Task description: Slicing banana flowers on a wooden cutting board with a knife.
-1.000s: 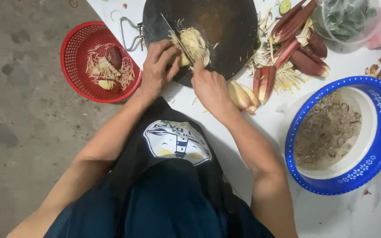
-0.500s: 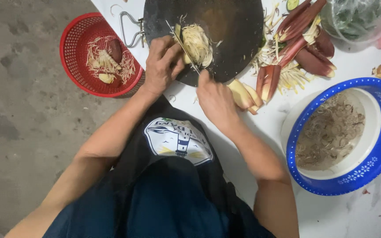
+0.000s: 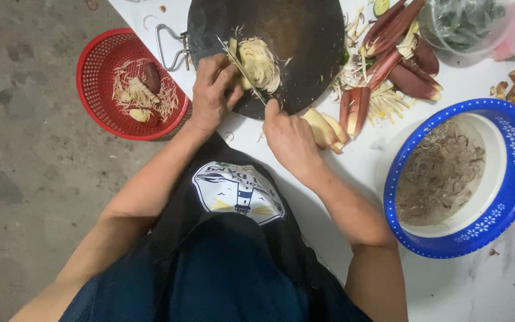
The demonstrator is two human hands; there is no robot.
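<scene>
- Hands work together at the near edge of a round dark cutting board (image 3: 305, 36) that lies on a white table (image 3: 359, 173).
- Left hand (image 3: 213, 89) is curled down over a pale piece of banana blossom (image 3: 233, 50), fingers bent and pressing it to the board; the grip is closed on the piece.
- Right hand (image 3: 290, 137) is wrapped shut around the handle of a knife (image 3: 242, 68), whose thin blade slants up and left across the board, just beside the left fingertips.
- Fine pale shreds (image 3: 260, 62) lie in a heap on the board, touching the blade on its right side.
- Dark red banana blossom petals (image 3: 400, 71) and pale strips lie on the table to the right of the board, with pale wedge-shaped pieces (image 3: 326, 128) just beside the right hand.
- Blue-rimmed bowl (image 3: 511, 143) sits further right, holding brownish sliced shreds in murky liquid.
- Red plastic basket (image 3: 99, 59) rests on the grey floor to the left, holding pale trimmings and one dark red piece.
- Metal handle (image 3: 171, 48) sticks out between the basket and the board.
</scene>
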